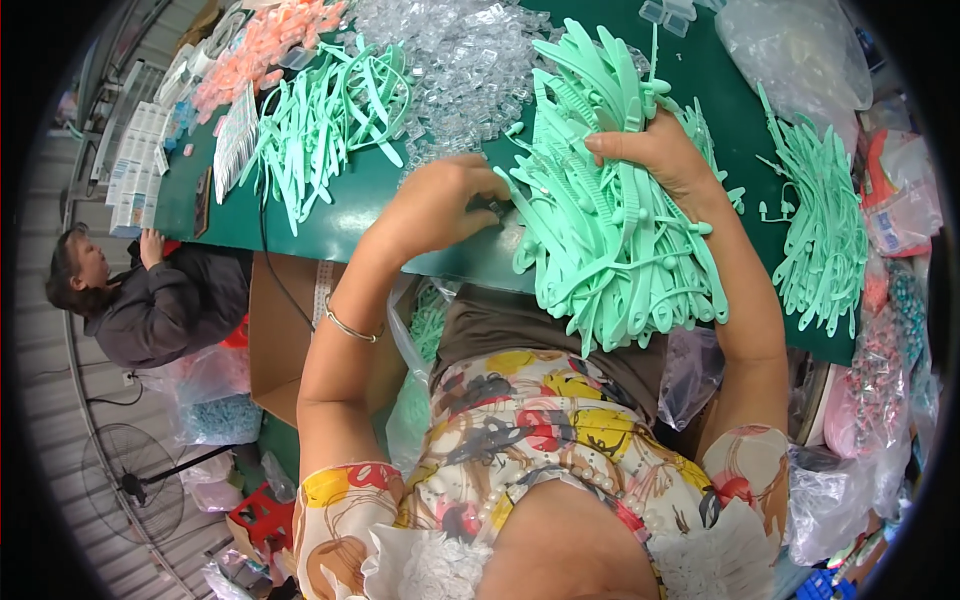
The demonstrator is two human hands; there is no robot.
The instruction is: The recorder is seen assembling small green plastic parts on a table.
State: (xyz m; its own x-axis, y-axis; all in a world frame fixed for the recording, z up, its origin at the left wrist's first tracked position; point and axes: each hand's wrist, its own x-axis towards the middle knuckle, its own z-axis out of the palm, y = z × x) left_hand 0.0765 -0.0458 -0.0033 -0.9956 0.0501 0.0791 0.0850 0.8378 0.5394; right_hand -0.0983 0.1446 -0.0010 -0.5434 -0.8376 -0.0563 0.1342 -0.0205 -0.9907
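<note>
A thick bundle of mint-green plastic straps, some with ridged teeth, spreads over the table's near edge. My right hand is closed round its upper part, thumb across the front and the other fingers hidden behind the straps. Just left of the bundle, my left hand is curled low over the table with fingertips drawn toward the thumb. Something small and greyish shows between them, too small to name. Beyond that hand lies a big heap of small clear plastic pieces.
More green straps lie in piles at the left and right of the green table. Orange pieces sit far left. A clear bag stands far right. Another person is at the left, above a fan.
</note>
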